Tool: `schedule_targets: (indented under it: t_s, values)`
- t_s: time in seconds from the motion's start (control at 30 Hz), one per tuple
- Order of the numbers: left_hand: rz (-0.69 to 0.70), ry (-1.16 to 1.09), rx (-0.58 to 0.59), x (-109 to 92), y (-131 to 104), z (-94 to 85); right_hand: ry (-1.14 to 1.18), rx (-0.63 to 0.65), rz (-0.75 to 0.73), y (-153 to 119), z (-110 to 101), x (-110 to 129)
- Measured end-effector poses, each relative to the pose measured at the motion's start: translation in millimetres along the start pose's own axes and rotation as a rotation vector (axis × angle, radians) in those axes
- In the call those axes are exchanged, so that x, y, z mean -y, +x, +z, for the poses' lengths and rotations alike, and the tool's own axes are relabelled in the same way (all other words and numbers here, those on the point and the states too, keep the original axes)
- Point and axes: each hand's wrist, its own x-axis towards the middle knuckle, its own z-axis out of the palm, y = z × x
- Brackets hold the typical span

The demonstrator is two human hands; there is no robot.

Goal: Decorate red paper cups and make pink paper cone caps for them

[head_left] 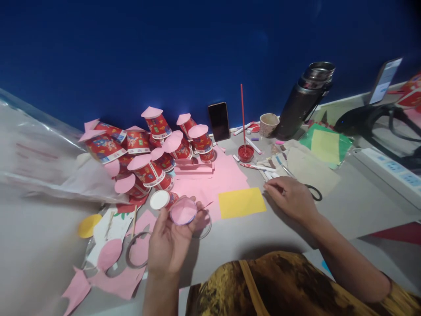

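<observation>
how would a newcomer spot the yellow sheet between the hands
Below the blue wall is a grey table. Between the left hand and the right hand, the yellow sheet overlaps pink paper. Its bright yellow and plain rectangular shape set it apart from that pink.

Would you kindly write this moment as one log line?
left hand: holding pink round piece; right hand: beside scissors; between hands: yellow paper; beyond left: red cups

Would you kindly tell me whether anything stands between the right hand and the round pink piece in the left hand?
Nothing tall visibly does. Yellow paper lies flat between the right hand and the round pink piece; fingers of the left hand curl around the piece's facing side.
</observation>
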Motion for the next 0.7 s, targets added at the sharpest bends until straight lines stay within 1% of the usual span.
schedule_targets:
  t_s: [0.07,0.23,0.37,0.47,0.53,0.63,0.7]
  values:
    - [-0.056,0.002,0.013,4.0,4.1,5.9,0.011,0.03,0.01,1.9,1.1,3.6]
    - [-0.169,0.064,-0.002,18.9,14.0,25.8,0.042,0.129,0.044,4.5,5.4,9.3]
    - [-0.31,0.069,0.063,37.8,20.2,36.0,0.033,0.183,0.04,7.0,9.9,12.8]
    - [-0.36,0.051,0.063,49.2,25.8,37.7,0.023,0.2,0.036,9.5,11.6,14.6]
    - [-0.368,0.047,0.047,51.8,28.7,37.3,0.026,0.215,0.035,9.8,12.8,15.0]
    - [-0.35,0.053,0.031,47.9,27.4,35.3,0.029,0.239,0.028,6.8,15.8,15.2]
    - [-0.333,0.07,0.036,42.1,21.5,32.3,0.027,0.269,0.013,3.9,18.7,16.7]
